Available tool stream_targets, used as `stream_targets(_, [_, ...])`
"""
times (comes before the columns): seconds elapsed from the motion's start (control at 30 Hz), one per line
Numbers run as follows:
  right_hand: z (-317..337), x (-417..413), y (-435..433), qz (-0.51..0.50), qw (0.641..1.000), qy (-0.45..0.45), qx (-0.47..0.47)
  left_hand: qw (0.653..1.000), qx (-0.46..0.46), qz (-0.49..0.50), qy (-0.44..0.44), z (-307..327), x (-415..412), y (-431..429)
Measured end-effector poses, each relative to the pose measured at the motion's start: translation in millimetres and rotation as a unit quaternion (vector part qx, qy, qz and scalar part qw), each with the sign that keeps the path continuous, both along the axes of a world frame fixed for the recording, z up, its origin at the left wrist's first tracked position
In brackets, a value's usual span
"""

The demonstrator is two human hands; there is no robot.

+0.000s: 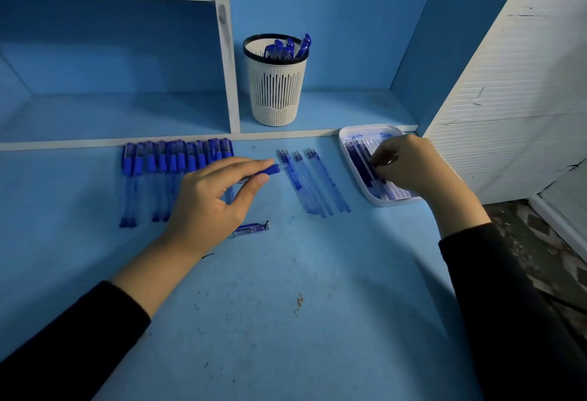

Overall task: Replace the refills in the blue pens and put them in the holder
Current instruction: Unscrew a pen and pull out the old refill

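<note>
We see the left hand [209, 200] over the scuffed light-blue tabletop [286, 305], fingers [254, 186] closed on a blue pen barrel [270, 170] whose clear end points right, toward the loose refills. Right hand [409, 165] is at the white rectangular plastic tray [344, 136] at the tabletop's right edge, fingers pinched on a dark-blue refill [365, 165] lying among the others in the tray; the grip point is partly hidden, so we can't tell if it's lifted clear.

Between the hands, a group of thin translucent blue refills [313, 183] lies side by side on the tabletop, tips toward the shelf. Left of them, a row of capped blue pens [158, 165] lies parallel, caps toward the shelf; the left hand covers the row's right end. A short blue pen section with a silver tip [252, 229] lies just beside the left hand's heel.

On the blue shelf behind stands a white slotted cylindrical pen holder with a black rim [275, 82], upright, several blue pens [287, 47] in it, clips up.
</note>
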State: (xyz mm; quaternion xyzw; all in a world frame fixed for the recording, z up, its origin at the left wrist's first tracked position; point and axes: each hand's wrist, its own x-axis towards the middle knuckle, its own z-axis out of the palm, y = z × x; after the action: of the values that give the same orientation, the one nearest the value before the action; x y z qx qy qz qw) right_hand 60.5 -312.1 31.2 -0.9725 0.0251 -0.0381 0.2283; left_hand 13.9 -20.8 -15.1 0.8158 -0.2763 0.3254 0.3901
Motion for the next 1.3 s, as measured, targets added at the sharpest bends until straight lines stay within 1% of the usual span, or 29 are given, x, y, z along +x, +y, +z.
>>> stream_targets(0.1, [0.2,-1.8,1.9,-0.009,1.000,-0.004,0.000,1.000,0.003,0.004,-0.003,0.5,-0.1,0.2])
stream_targets(0.17, [2.2,-3.3,-0.3,-0.019,1.000,-0.004,0.021,1.000,0.002,0.006,-0.008,0.4,-0.2,0.6])
stream_targets(0.23, [5.7,-5.3,-4.1,-0.028,0.997,0.000,0.077,1.000,0.003,0.008,-0.013,0.2,-0.5,0.5])
stream_targets(0.33, [11.7,-10.4,-2.8,-0.025,0.977,0.011,0.212,1.000,-0.001,0.005,-0.016,0.2,-0.8,0.9])
stream_targets(0.37, [13.6,-12.2,0.9,-0.014,0.962,0.020,0.273,1.000,-0.002,0.005,-0.016,0.3,-0.9,0.9])
stream_targets(0.4, [15.0,-14.1,6.6,0.004,0.938,0.033,0.346,1.000,-0.002,0.004,-0.017,0.4,-1.0,1.0])
stream_targets(0.47, [15.4,-17.2,21.7,0.028,0.867,0.053,0.495,1.000,-0.003,0.000,-0.021,0.3,-1.3,0.9])
stream_targets(0.53, [13.0,-20.1,39.1,0.018,0.797,0.049,0.601,1.000,-0.006,-0.002,-0.021,0.0,-1.2,1.2])
stream_targets(0.6, [6.7,-23.4,55.8,-0.005,0.740,0.042,0.671,1.000,-0.007,-0.003,-0.019,-0.2,-0.9,1.8])
stream_targets(0.63, [2.2,-24.6,62.7,-0.017,0.719,0.037,0.694,1.000,-0.008,-0.003,-0.019,-0.3,-0.9,2.0])
stream_targets(0.7, [-4.4,-28.3,73.4,-0.035,0.695,0.024,0.718,1.000,-0.008,-0.003,-0.020,-0.5,-1.0,2.3])
stream_targets(0.8, [-9.0,-32.3,82.2,-0.036,0.681,0.003,0.732,1.000,-0.009,-0.001,-0.023,-0.5,-0.9,2.4])
stream_targets(0.9, [-9.5,-35.0,87.0,-0.029,0.674,-0.009,0.738,1.000,-0.011,-0.002,-0.022,-0.8,-0.5,2.7])
stream_targets(1.3, [-7.7,-38.9,89.3,-0.031,0.672,-0.015,0.740,1.000,-0.023,-0.005,-0.019,-0.9,-0.5,3.6])
